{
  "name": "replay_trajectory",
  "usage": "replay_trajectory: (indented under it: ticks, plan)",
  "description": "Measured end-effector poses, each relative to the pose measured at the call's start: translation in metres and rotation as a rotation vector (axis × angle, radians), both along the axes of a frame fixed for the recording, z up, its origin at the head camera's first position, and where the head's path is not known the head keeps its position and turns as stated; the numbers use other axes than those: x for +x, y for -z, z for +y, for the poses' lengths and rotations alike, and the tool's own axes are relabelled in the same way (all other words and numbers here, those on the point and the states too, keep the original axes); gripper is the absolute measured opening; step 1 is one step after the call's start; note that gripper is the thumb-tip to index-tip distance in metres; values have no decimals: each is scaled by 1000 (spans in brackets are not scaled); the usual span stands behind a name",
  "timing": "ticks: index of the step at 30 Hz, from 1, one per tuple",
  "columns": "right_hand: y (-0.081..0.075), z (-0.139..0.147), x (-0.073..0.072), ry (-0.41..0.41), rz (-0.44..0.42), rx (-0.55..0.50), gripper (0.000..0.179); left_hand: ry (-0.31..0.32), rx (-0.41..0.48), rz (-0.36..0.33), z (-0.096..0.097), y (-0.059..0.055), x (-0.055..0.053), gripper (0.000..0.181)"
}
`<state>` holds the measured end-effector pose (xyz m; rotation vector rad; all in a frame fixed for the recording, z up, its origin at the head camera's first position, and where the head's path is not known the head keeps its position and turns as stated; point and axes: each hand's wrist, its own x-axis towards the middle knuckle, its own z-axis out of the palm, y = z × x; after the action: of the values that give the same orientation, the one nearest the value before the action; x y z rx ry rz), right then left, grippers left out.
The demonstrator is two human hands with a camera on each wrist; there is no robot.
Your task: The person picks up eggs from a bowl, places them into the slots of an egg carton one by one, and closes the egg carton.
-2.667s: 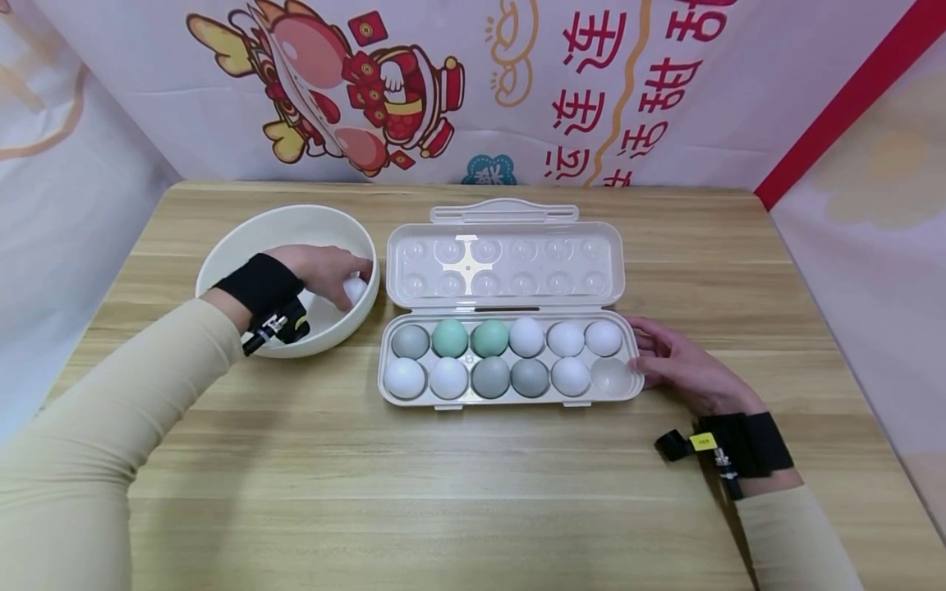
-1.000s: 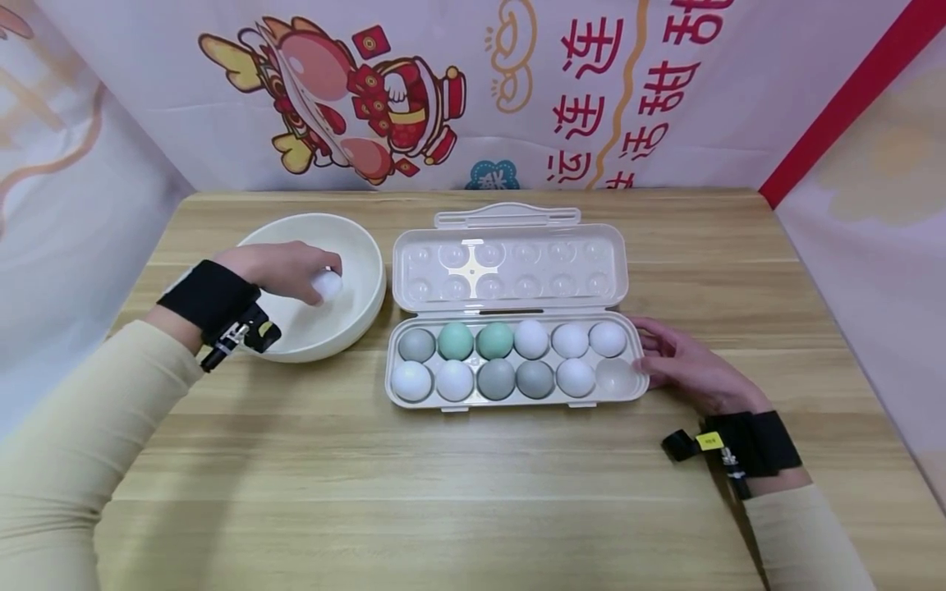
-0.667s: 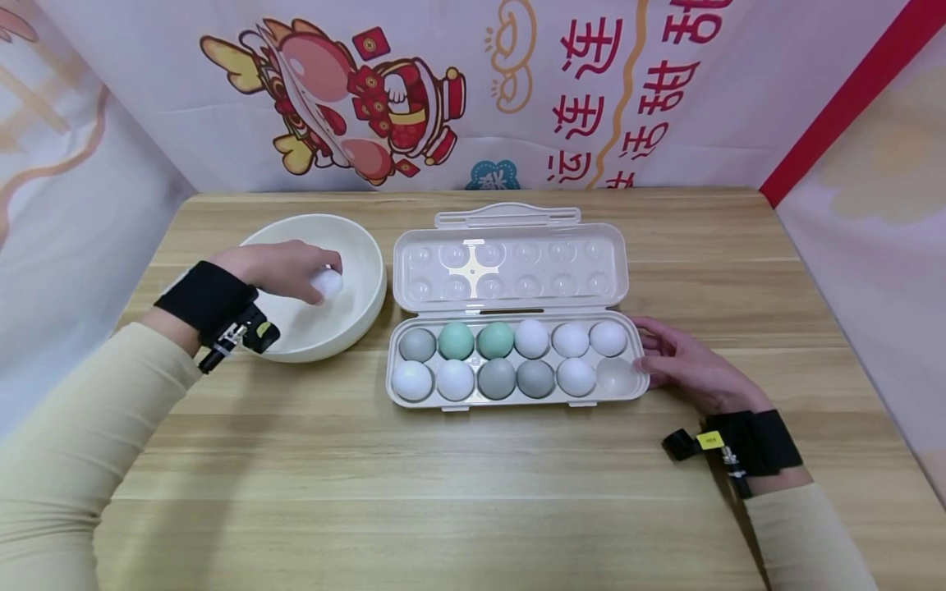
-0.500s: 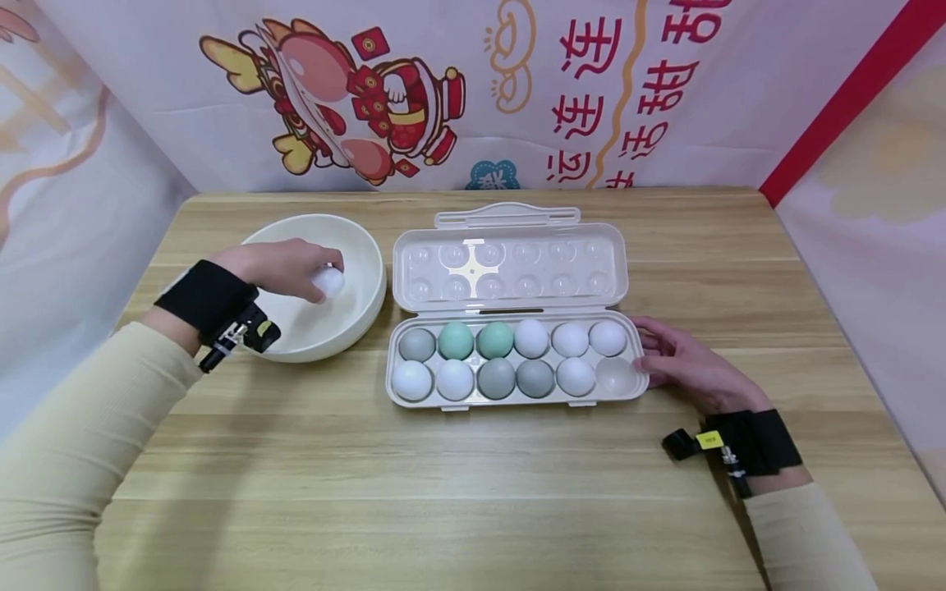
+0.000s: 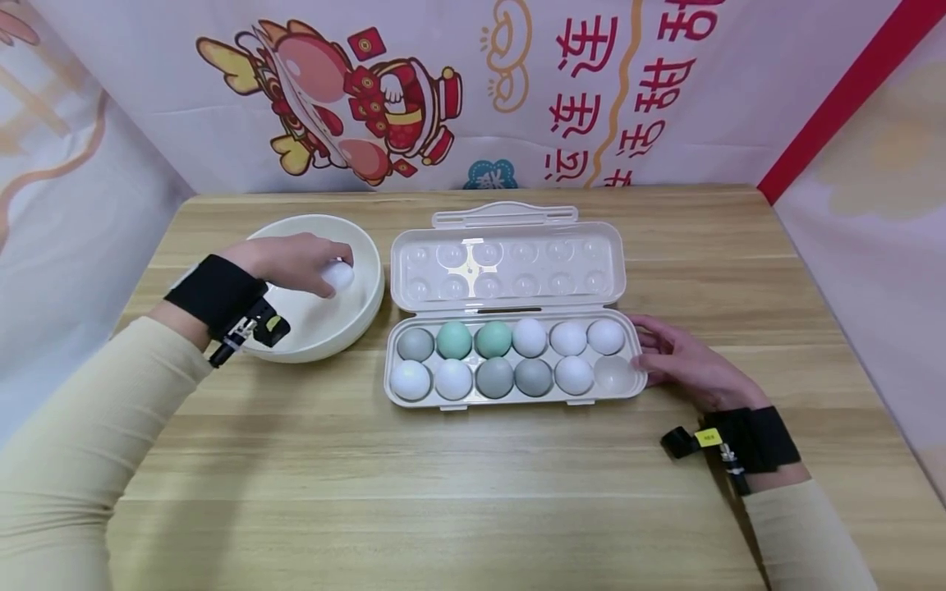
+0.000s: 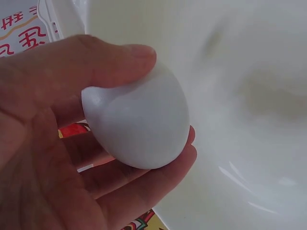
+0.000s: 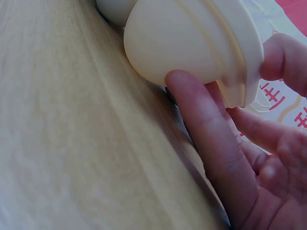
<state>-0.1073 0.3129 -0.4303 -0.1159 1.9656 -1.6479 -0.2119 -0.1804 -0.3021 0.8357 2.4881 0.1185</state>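
Note:
My left hand (image 5: 299, 261) holds a white egg (image 6: 141, 120) between thumb and fingers, over the right part of a white bowl (image 5: 254, 349). Seen from the left wrist, the thumb lies on one side of the egg and the fingers support the other. My right hand (image 5: 691, 367) grips the right end of an open plastic egg carton (image 5: 517, 402), its thumb at the rim and other fingers by the end wall. White, grey and green eggs fill the carton's two rows except the front right cup (image 5: 613, 375), which is empty.
The carton's clear dimpled lid (image 5: 510, 291) lies folded back behind the eggs. Both stand on a wood-grain table (image 5: 443, 492). A printed cloth (image 5: 665, 115) hangs along the table's far edge, with more cloth at both sides.
My left hand rose from the bowl's right inner side with the egg, drew left, paused, and now has shifted slightly right. The right hand keeps its place at the carton's end.

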Motion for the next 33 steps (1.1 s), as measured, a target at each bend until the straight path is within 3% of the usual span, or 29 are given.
replay_trajectory:
  ticks: [23,33]
  plan:
    - [1,6,-1,-26,30,13,69,73,-24,38,36,-18,-1,32]
    - [2,5,-1,-31,28,-18,69,85,-26,41,46,-20,-3,32]
